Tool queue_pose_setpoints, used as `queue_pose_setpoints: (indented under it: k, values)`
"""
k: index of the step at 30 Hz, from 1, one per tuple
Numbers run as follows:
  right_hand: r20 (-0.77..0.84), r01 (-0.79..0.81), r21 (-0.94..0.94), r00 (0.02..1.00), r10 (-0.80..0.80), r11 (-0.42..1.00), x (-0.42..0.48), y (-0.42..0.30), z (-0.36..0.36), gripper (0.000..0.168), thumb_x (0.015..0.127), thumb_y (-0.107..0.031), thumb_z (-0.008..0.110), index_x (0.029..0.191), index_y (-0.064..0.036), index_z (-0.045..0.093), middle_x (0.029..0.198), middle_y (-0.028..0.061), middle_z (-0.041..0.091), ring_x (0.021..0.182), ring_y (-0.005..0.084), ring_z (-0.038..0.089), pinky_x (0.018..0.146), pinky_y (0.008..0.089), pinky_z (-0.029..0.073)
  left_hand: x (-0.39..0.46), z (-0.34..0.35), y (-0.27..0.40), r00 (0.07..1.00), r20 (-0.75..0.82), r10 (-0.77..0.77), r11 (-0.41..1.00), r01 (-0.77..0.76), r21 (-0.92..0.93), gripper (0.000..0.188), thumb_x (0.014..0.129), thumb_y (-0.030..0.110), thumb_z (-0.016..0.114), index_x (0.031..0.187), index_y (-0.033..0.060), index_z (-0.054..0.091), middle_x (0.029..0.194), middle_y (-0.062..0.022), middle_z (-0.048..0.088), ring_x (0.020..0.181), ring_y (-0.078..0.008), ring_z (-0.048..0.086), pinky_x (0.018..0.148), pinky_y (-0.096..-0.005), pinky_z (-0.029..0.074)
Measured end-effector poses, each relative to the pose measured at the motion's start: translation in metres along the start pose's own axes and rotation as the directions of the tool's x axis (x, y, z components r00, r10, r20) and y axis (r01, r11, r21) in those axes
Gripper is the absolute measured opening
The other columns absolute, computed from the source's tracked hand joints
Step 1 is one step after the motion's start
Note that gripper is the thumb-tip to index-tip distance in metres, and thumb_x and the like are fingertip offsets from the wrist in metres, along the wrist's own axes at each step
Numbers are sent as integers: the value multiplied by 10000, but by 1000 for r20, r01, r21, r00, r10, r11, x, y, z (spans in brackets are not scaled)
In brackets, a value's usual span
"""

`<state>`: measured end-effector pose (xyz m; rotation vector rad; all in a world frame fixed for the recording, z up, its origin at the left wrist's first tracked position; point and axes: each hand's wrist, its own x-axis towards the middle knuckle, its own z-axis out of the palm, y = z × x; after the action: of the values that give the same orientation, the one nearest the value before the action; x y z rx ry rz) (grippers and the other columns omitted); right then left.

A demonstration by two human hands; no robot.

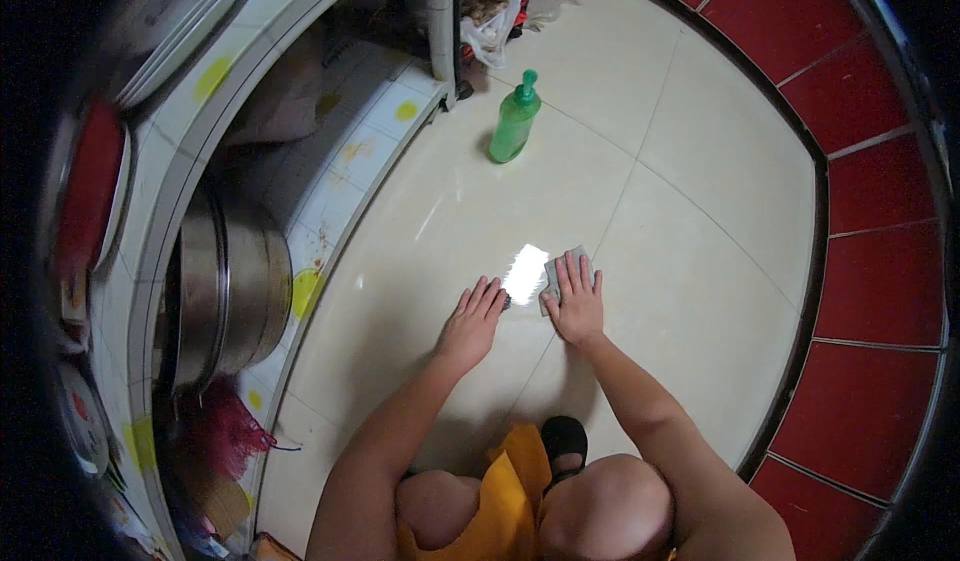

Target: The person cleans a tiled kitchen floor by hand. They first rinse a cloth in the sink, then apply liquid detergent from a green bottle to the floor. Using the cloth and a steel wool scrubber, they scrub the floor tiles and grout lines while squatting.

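My right hand (577, 302) lies flat, fingers apart, pressing a folded grey cloth (553, 283) onto the cream tiled floor (697, 261). To its left, my left hand (474, 321) is palm down at the floor, fingers extended; a small dark thing (507, 302) shows at its fingertips, mostly hidden, and I cannot tell what it is. Between the hands a bright light reflection shines on the tile. Farther ahead a green plastic pump bottle (514, 122) stands upright on the floor.
Along the left runs a tiled shelf (360, 156) with yellow dots, holding a large metal pot (255, 283) and red netting (232, 430). Plastic bags (491, 32) sit by the shelf's far post. Red tiles (870, 283) border the right side. A black shoe (564, 441) is below my hands.
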<state>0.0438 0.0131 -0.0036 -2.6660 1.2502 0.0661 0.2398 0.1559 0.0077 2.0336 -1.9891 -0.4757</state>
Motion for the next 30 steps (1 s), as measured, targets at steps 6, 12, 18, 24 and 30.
queue_pose_setpoints:
  k: [6, 12, 18, 24, 30]
  values:
    - [-112, -45, 75, 992, 54, 996, 36, -5, -4, 740, 926, -471, 553, 1510, -76, 329, 1606, 118, 235, 1483, 365, 170, 1176, 586, 142, 55, -25, -2, 1000, -16, -6, 995, 5, -95, 605, 893, 248, 645, 1413, 16, 438, 1464, -149, 440, 1398, -333, 356, 1155, -495, 282]
    - [-141, -27, 149, 989, 48, 988, 61, -16, -5, 725, 915, -419, 569, 1490, -40, 345, 1590, 136, 262, 1476, 381, 181, 1180, 576, 147, 143, -32, -13, 857, -224, -465, 817, 318, -481, 738, 876, 235, 687, 1471, -7, 324, 1452, -248, 410, 1337, -403, 399, 1124, -450, 324]
    - [-132, -16, 179, 990, 40, 984, 60, -16, -1, 736, 909, -425, 575, 1494, -45, 342, 1590, 135, 263, 1480, 371, 178, 1183, 569, 148, 222, -42, -37, 685, -472, -554, 814, 327, -481, 835, 810, 323, 754, 1451, -13, 336, 1411, -259, 455, 1299, -419, 435, 1086, -460, 374]
    - [-112, -14, 174, 993, 34, 985, 61, -16, -1, 736, 918, -446, 556, 1498, -50, 339, 1601, 127, 243, 1491, 362, 150, 1186, 566, 137, 253, -60, -54, 684, -342, -645, 725, 406, -555, 666, 841, 307, 729, 1357, 7, 434, 1295, -224, 557, 1207, -399, 521, 1007, -458, 433]
    - [-95, -18, 124, 995, 30, 992, 61, -17, -6, 743, 915, -460, 556, 1506, -69, 330, 1611, 121, 217, 1494, 361, 138, 1183, 571, 137, 220, -54, -42, 749, -332, -573, 780, 375, -501, 555, 863, 304, 704, 1292, 20, 496, 1226, -203, 594, 1132, -393, 569, 937, -463, 476]
